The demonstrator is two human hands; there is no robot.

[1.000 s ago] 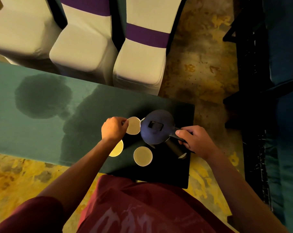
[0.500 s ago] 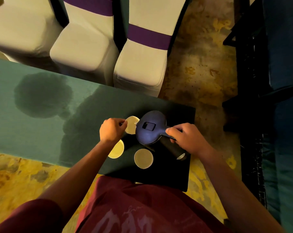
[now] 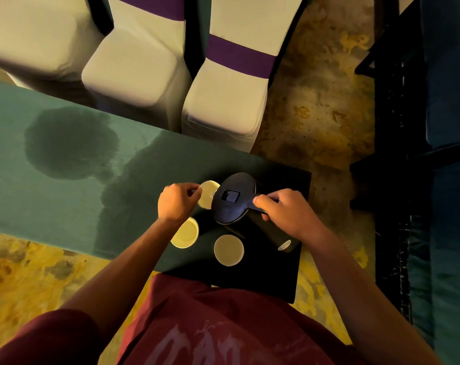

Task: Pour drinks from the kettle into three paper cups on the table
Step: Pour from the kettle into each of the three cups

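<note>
Dim, warm yellow light from overhead. The person's head and body throw a soft dark shadow across the green surface (image 3: 65,196). The kettle (image 3: 232,198) area sits in deep shade with little detail. Wide-angle bending at edges; focus acceptable throughout.

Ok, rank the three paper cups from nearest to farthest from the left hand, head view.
1. Far cup, pinched at its rim by the left hand.
2. Near-left cup, just below that hand's wrist.
3. Near-right cup, toward the kettle side.

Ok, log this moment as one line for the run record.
step: pouring | right hand: grips kettle handle, tilted toward far cup | left hand: pinches far cup | near cups: upright, untouched
</note>
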